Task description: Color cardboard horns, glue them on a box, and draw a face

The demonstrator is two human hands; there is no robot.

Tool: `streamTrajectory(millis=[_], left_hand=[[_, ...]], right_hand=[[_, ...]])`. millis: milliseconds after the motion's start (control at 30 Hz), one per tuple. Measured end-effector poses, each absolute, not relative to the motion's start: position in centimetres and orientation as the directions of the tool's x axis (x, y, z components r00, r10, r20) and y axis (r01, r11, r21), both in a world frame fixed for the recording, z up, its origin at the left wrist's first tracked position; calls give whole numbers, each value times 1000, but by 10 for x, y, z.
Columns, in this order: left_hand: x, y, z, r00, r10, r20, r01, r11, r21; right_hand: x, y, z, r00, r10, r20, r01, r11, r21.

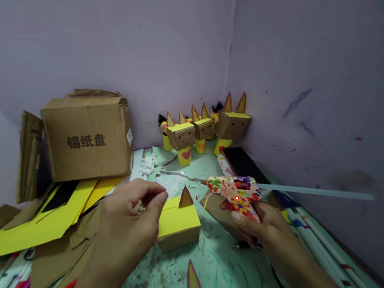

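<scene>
My right hand (264,224) is wrapped round a flower-patterned glue gun (232,190), its nozzle pointing left and a long clear glue stick (316,191) sticking out behind. My left hand (133,214) hovers over the left end of a small cardboard box (178,222) with a yellow top, thumb and index finger pressed together; whatever is between them, if anything, is hidden. One pointed paper ear (185,197) stands on the box's top. A second ear (193,284) lies flat on the green table nearer to me.
Several box-headed figures (182,138) with pointed ears stand at the back. A large carton (87,137), yellow sheets (45,221) and cardboard scraps lie left. A dark phone (240,161) and markers (316,241) are right.
</scene>
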State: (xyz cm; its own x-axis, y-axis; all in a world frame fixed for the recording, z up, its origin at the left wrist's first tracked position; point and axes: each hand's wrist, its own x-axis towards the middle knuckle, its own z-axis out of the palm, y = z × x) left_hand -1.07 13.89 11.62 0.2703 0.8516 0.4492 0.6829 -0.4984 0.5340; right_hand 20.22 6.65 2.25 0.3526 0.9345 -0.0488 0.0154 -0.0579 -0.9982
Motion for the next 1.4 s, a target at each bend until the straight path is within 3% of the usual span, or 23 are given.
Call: streamTrajectory(millis=[300,833,1400], left_hand=[[15,159,104,314,930,189,617,-352,704],[23,162,85,360,930,75,546,-276,791],[23,163,82,422,877,230,587,-457,668]], right_hand=[[201,67,28,337,939,-75,-35,-67,-997],[200,70,16,344,938,-28,-34,-17,-999],[201,70,15,354,934,-48,-21,-43,-999]])
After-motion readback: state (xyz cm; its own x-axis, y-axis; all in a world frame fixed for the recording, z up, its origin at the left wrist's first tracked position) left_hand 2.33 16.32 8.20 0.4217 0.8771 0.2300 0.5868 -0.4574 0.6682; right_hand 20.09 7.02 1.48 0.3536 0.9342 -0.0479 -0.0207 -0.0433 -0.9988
